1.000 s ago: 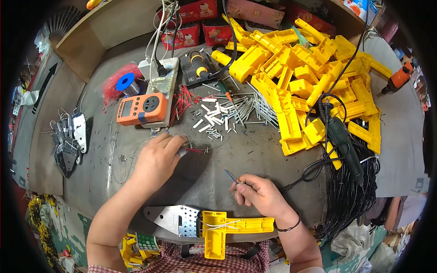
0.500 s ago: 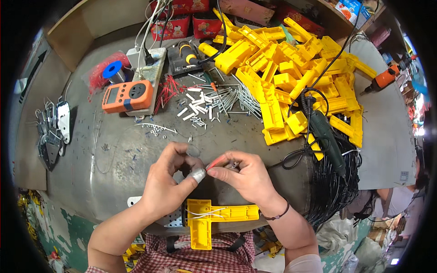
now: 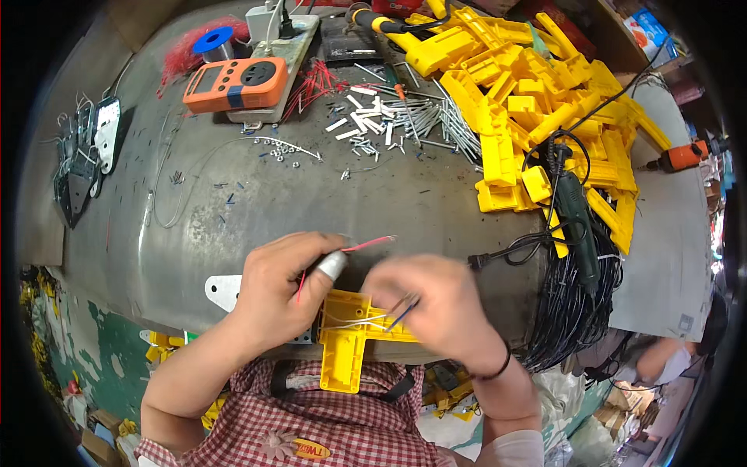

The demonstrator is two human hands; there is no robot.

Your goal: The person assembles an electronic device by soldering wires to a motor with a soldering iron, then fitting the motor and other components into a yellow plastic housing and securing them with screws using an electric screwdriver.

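My left hand (image 3: 282, 284) is closed on a thin red wire (image 3: 369, 244), whose bare-looking end points right; a red length also hangs below the fingers. A silver-grey cover wraps the thumb. My right hand (image 3: 432, 300) is smeared by motion beside it, over a yellow plastic housing (image 3: 340, 358). From its curled fingers sticks out a thin dark-blue piece (image 3: 402, 315), its kind unclear. White wires (image 3: 354, 321) lie across the T-shaped housing, at the bench's near edge. Next to my left wrist sits a pale metal plate (image 3: 222, 292) with a hole.
Yellow housings (image 3: 498, 148) are heaped at the back right, near a green corded tool (image 3: 574, 233) and black cables (image 3: 572, 311). An orange meter (image 3: 235, 84), a solder spool (image 3: 214, 44), screws (image 3: 459, 124) and white sleeves (image 3: 366, 117) lie behind. Black metal brackets (image 3: 82, 163) stand left.
The red wire, earlier between both hands, is now in my left hand alone. My right hand has moved down toward the housing. The view has shifted, so the bench sits higher.
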